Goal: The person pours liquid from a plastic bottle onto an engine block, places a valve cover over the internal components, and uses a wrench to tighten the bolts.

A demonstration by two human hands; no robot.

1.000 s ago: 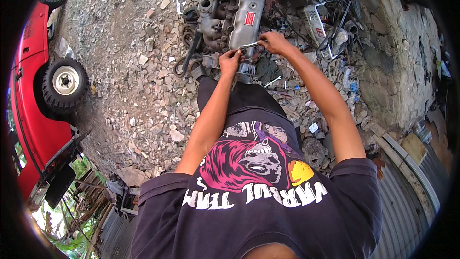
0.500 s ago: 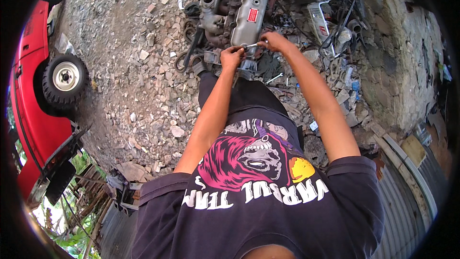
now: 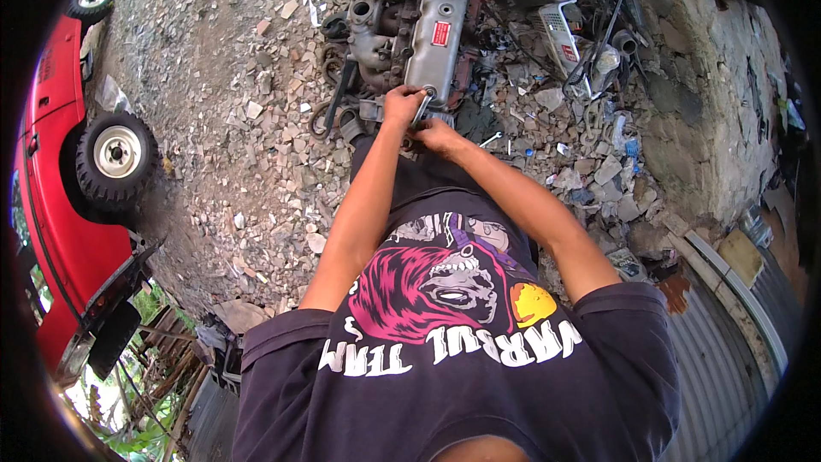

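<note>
Both hands with a wrench at the near end of an engine's top cover

The engine [image 3: 373, 52] stands on stony ground [image 3: 231, 128] in front of the person, its long grey cover [image 3: 438, 60] running away from the body. The wrench [image 3: 422, 109] lies at a slant at the cover's near edge, its far end by a round fastener [image 3: 429, 92] there. The left hand [image 3: 404, 106], fingers drawn narrow, is beside the wrench's far end; whether it grips the tool or the fastener cannot be told. The right hand [image 3: 438, 136] is closed around the wrench's near end, close to the dark trousers [image 3: 445, 175], so the room on the body side is narrow. To the left, a broad stretch of ground extends from the engine's manifold side to a red vehicle [image 3: 60, 180], well apart from the hands. To the right, the space is tighter: a second wrench [image 3: 491, 139] lies on the ground near the right hand, and a pale crate [image 3: 558, 34] with dark hoses [image 3: 609, 34] stands between the engine and a stone wall [image 3: 727, 94]. Corrugated sheeting [image 3: 714, 385] borders the lower right.
</note>
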